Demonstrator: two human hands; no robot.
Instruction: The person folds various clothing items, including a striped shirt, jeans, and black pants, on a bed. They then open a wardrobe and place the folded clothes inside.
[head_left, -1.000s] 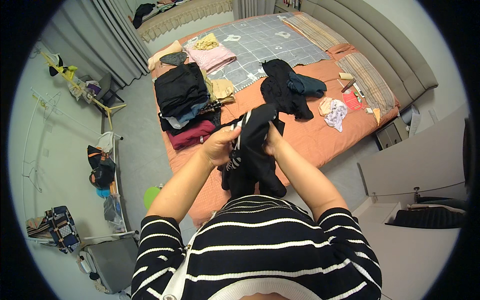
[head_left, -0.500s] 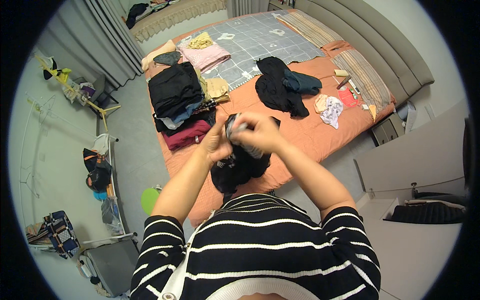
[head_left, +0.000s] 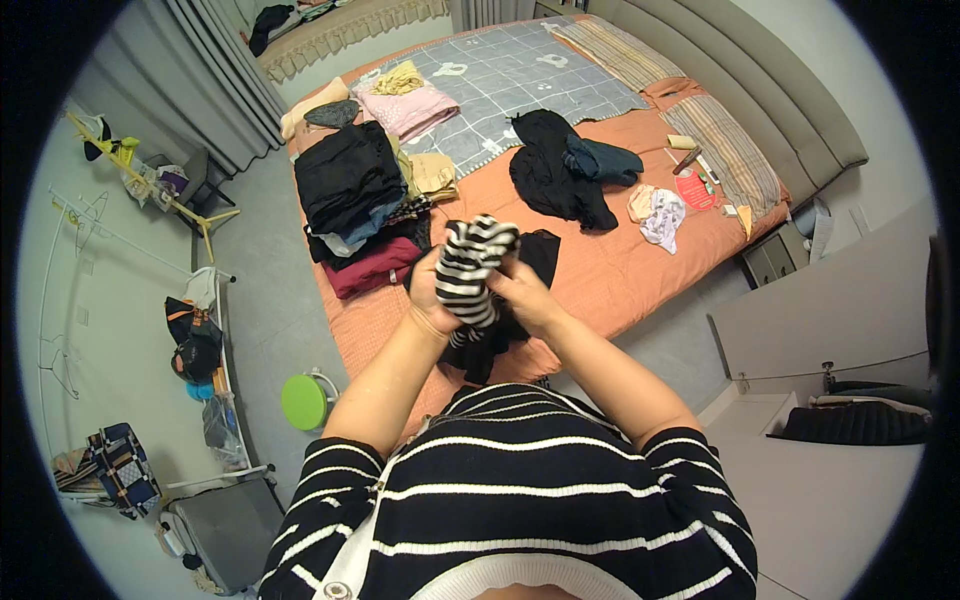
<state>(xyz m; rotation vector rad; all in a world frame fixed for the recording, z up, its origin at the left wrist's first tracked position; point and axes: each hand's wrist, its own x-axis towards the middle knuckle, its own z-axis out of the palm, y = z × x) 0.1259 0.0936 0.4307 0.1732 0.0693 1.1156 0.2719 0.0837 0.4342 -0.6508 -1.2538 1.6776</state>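
A bunched black-and-white striped cloth is held up between my two hands over the near part of the bed. My left hand is closed round its left side, and my right hand grips its right side with thumb and fingers. Whether it is a separate piece or part of a larger garment I cannot tell. Under my hands lies a black garment on the orange bedspread. Just left of my left hand, dark red folded clothing forms the lower part of a clothes pile.
Black folded clothes top the pile. A black garment and a dark teal one lie farther right, near small light-coloured underwear. A green-topped stool stands beside the bed; a yellow rack is at left.
The striped cloth, mostly hidden and blurred before, now shows bunched upright between my hands. My right hand has moved slightly right and down, from above the cloth to its side.
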